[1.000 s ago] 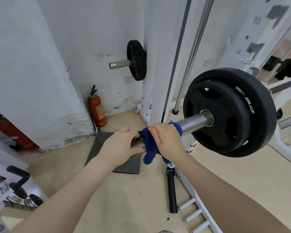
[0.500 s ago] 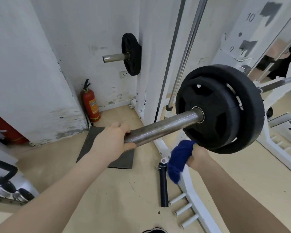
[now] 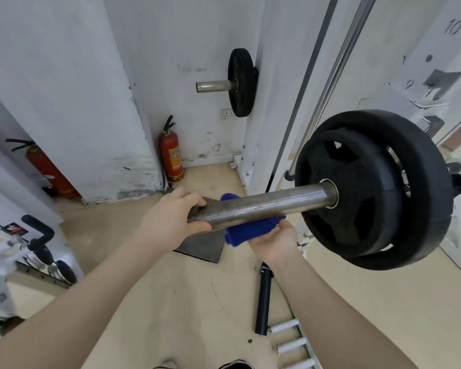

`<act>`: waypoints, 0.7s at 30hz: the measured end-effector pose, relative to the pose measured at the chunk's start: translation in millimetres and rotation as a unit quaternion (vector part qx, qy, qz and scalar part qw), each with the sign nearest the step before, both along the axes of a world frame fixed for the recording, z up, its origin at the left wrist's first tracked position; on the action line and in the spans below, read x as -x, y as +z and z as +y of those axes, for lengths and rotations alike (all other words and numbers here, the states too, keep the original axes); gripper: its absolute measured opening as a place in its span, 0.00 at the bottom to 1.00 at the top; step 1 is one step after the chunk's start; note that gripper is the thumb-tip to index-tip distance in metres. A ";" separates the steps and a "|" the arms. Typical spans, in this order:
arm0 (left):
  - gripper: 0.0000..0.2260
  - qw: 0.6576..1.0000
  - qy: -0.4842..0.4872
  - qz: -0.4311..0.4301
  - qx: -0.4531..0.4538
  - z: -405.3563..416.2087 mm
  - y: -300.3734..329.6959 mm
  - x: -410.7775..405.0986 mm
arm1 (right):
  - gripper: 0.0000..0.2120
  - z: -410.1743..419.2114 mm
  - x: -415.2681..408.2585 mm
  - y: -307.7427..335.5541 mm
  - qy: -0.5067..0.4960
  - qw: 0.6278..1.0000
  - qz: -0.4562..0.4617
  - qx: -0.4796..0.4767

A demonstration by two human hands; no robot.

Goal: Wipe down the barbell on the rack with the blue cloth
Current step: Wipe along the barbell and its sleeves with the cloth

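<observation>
Blue cloth [image 3: 253,229] pressed up against underside of barbell [image 3: 272,205] sleeve, between the bar's free end and the black plates [image 3: 370,190], probably to clean the lower face. Carried by right hand [image 3: 276,239], palm up below the bar, fingers folded around the cloth. Left hand [image 3: 171,221] wrapped around the bar's end, likely to stop rotation.

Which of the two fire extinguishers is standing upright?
The fire extinguisher in the wall corner stands upright on the floor; the other fire extinguisher, at the far left, leans at a slant.
</observation>
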State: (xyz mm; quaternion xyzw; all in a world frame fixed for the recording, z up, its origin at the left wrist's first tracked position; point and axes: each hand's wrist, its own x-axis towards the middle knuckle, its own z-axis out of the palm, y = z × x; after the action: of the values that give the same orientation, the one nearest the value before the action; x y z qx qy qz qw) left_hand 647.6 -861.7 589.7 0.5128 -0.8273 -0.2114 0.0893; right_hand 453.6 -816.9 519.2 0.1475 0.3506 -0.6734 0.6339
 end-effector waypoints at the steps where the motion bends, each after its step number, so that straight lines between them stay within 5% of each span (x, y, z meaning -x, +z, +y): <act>1: 0.20 1.000 0.002 -0.001 0.002 0.4 0.3 0.6 | 0.18 1.3 -3.2 3.0 0.019 1.000 -0.009 -0.014; 4: 0.20 1.000 0.011 -0.003 -0.001 2.4 0.1 1.7 | 0.16 3.1 15.1 13.6 0.034 0.997 0.013 -0.063; 12: 0.20 1.000 0.028 -0.005 0.007 7.8 -2.0 2.2 | 0.14 -1.5 74.1 18.3 -0.135 0.981 0.084 -0.115; 17: 0.19 0.996 0.025 -0.053 0.061 11.7 -2.0 10.1 | 0.18 -3.7 -4.3 20.7 -0.033 0.998 -0.033 0.042; 21: 0.19 0.996 0.014 -0.034 0.080 12.1 -8.2 4.7 | 0.12 -5.0 -49.5 13.0 0.007 1.000 -0.019 0.012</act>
State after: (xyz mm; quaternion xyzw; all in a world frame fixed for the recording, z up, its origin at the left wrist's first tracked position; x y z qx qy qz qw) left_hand 642.9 -849.5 581.5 0.5228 -0.8367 -0.1251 0.1048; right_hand 503.2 -821.9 532.2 0.1501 0.3314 -0.6699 0.6472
